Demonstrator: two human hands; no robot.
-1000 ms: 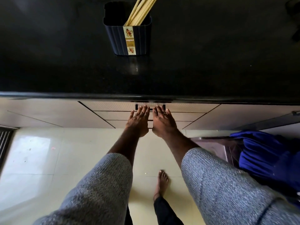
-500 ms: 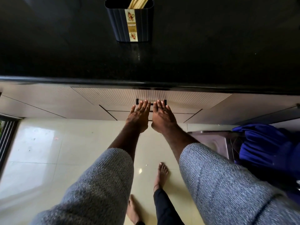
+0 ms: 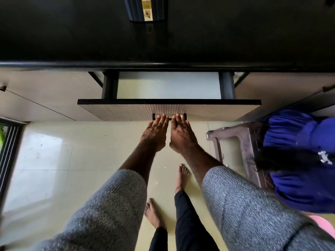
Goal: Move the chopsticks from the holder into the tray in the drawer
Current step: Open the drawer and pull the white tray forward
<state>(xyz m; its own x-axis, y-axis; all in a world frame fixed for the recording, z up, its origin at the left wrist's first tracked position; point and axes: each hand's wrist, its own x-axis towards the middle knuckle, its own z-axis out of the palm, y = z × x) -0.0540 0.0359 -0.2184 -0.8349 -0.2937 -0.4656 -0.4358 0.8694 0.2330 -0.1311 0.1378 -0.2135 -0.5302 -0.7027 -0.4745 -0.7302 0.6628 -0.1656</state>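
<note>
The drawer (image 3: 169,109), shut a moment ago, now stands partly out from under the counter (image 3: 72,42), and the view has dropped so that only the base of the holder (image 3: 146,9) shows at the top edge. Both hands grip the handle (image 3: 169,116) side by side: the left hand (image 3: 155,136) and the right hand (image 3: 182,137) have their fingers curled over the bar, closed on it, palms down. The chopsticks are out of view now; I judge they sit in the holder on the counter, well back from the edge. Inside the drawer only a pale flat floor shows; whether that is the tray I cannot tell. To do this step well, pull straight and level with even force from both hands, so the drawer does not skew on its runners, and bring it out far enough to bare the tray.
</note>
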